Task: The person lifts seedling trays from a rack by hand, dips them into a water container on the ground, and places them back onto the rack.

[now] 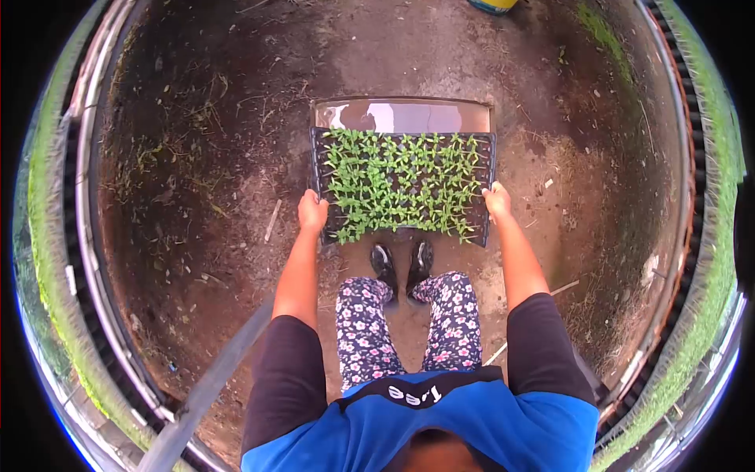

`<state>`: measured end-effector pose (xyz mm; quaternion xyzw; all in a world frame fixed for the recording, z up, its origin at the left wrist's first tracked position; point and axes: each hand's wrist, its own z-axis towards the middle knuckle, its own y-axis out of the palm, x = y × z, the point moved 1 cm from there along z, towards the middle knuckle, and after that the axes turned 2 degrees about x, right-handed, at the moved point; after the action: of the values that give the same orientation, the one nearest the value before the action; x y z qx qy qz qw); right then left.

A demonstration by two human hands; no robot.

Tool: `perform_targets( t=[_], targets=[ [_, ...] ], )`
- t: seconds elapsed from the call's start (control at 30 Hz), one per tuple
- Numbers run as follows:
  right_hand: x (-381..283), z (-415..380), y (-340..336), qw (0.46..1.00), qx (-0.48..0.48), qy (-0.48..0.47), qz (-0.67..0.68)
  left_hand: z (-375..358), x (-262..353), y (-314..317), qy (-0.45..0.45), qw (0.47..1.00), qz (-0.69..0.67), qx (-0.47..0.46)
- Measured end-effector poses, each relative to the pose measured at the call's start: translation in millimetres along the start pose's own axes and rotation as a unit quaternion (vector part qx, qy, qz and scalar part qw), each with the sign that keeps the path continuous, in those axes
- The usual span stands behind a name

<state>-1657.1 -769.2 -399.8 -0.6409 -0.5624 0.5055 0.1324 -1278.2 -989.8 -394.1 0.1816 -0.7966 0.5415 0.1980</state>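
Hands point(312, 211) grip a rectangular black tray point(489, 165) of leafy seedlings point(401, 181)

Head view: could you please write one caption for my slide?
Left hand and right hand hold a dark tray of green seedlings by its sides, a basin showing beyond its far edge.

Bare brown ground point(236, 47) spreads out, with a blue and yellow container point(494, 5) at its far edge, partly cut off by the view. Dry weeds point(203, 118) lie on its left part, and a green patch point(602, 33) grows near its far right corner. A pale stick point(273, 220) lies left of the middle, a thin stick point(565, 288) and a small white scrap point(549, 183) to the right. Grass strips point(49, 197) run outside both side edges. A grey pole point(212, 377) slants over the near left corner.
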Motion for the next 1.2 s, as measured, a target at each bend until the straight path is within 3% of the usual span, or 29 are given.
perform_targets(
  t=[0.07, 0.27, 0.37, 0.57, 0.7, 0.8, 1.2],
  targets=[
    [11, 49, 28, 0.998, 0.047, -0.012, -0.036, 37, -1, 22, -0.025, 1.0, -0.009, -0.001],
    [41, 140, 84, 0.998, 0.054, -0.009, -0.013, 133, -66, 92, 0.009, 1.0, -0.008, 0.012],
    [56, 166, 97, 0.995, 0.051, 0.01, -0.08, 154, -93, 112, 0.002, 1.0, -0.003, 0.005],
    [101, 199, 127, 0.997, 0.08, -0.002, -0.01, 171, -132, 152, -0.037, 0.999, 0.009, 0.009],
    [120, 217, 140, 0.995, 0.088, 0.043, -0.018, 179, -146, 170, -0.108, 0.993, 0.055, 0.011],
    [141, 235, 146, 0.991, 0.091, 0.054, -0.081, 182, -156, 178, -0.096, 0.991, 0.089, 0.007],
    [168, 240, 144, 0.992, 0.067, 0.022, -0.108, 186, -182, 190, -0.07, 0.995, -0.067, -0.001]
  ],
)
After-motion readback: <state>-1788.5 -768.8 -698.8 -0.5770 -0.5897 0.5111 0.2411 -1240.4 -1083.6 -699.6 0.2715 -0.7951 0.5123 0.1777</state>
